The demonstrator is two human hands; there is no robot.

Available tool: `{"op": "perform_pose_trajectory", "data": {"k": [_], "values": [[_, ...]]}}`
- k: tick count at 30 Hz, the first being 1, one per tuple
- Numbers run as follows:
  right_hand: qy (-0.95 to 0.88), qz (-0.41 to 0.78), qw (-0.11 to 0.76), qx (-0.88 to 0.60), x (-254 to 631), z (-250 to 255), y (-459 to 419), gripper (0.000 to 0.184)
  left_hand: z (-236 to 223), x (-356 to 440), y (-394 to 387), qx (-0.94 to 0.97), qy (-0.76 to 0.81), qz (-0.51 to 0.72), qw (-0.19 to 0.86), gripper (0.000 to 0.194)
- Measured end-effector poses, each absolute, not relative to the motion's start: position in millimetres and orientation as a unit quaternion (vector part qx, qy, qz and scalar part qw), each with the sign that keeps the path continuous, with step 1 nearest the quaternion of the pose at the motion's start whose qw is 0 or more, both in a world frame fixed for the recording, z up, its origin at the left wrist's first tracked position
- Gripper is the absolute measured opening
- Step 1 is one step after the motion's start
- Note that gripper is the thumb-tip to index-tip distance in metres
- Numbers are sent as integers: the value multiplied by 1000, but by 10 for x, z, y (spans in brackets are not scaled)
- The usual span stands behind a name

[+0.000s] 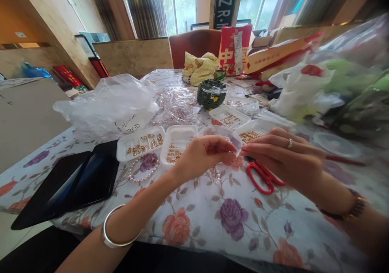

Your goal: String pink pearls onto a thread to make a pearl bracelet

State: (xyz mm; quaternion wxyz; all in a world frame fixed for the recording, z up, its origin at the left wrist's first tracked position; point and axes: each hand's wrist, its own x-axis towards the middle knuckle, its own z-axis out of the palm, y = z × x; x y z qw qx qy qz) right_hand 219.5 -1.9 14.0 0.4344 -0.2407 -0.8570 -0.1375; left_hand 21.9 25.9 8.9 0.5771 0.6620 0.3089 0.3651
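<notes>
My left hand (203,155) is closed in a pinch, thumb against fingers, over the front of a round clear tub (203,130). Facing it, my right hand (285,155) pinches with its fingertips almost touching the left ones. Whatever lies between the fingertips is too small to make out. Below my left hand shows a short strand of pink beads (215,175); whether it hangs from the fingers I cannot tell. Red-handled scissors (261,180) lie under my right hand. A pearly pink bead bracelet (130,172) rests on the flowered tablecloth (206,224) farther left.
White trays (119,153) (164,143) of gold beads stand in a row, another tray (212,113) behind. A black tablet-like device (103,171) lies left. Plastic bags (106,99) (304,86) flank the table. A green woven basket (209,97) and red bag (227,42) stand farther back.
</notes>
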Motion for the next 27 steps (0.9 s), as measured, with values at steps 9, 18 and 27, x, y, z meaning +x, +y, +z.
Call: {"op": "perform_pose_trajectory", "data": {"k": [9,18,27], "values": [[-854,-138,435,-248,2180,142,-24,26,91,220,260,659,306,366,581,11],[-852,-124,434,-267,2188,127,-29,31,92,221,255,661,309,367,577,11],[-853,-141,428,-262,2191,132,-31,29,92,217,259,658,308,367,581,11]]}}
